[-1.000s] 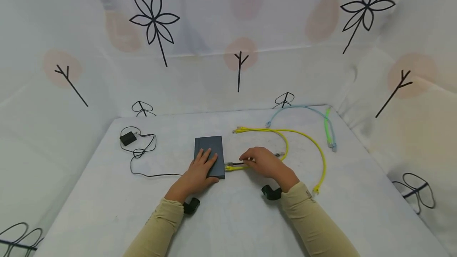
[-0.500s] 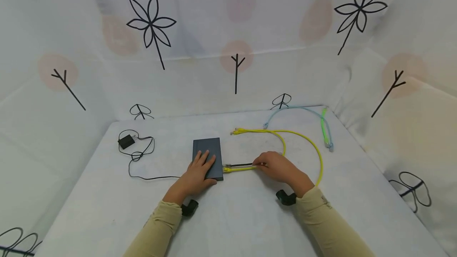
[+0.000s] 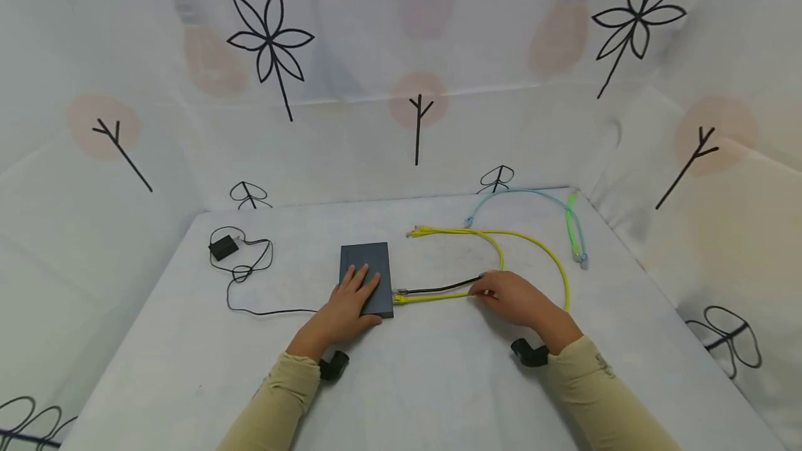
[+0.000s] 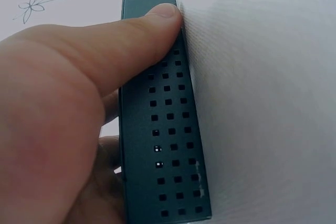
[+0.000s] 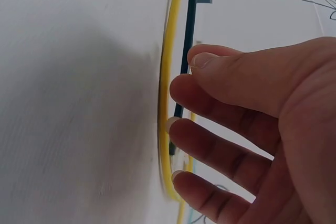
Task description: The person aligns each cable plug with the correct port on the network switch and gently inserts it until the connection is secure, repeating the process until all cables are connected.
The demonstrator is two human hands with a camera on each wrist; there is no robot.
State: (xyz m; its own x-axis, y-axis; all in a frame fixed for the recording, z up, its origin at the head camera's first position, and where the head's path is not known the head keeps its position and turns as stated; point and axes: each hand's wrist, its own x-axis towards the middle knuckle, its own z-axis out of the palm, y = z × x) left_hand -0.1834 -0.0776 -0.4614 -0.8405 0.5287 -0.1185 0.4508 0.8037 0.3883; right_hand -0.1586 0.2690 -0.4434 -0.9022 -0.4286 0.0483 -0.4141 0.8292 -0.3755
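Observation:
A dark grey network switch (image 3: 365,263) lies flat on the table. My left hand (image 3: 351,305) rests on it with fingers spread over the top. In the left wrist view its thumb (image 4: 152,30) lies against the vented side. A black network cable (image 3: 438,289) and a yellow network cable (image 3: 438,297) run side by side from the switch's right edge. My right hand (image 3: 516,298) pinches the black cable toward its free end, between thumb and forefinger. In the right wrist view the other fingers (image 5: 215,145) are bent, close over the yellow cable.
A second yellow cable (image 3: 557,256) curves behind and right of my right hand. Light blue (image 3: 532,191) and green (image 3: 571,228) cables lie at the back right corner. At the left is a black power adapter (image 3: 223,248), its looped cord (image 3: 269,313) leading toward the switch.
My right hand has slid to the right along the black cable, away from the switch, and more of that cable shows. The left hand has stayed on the switch.

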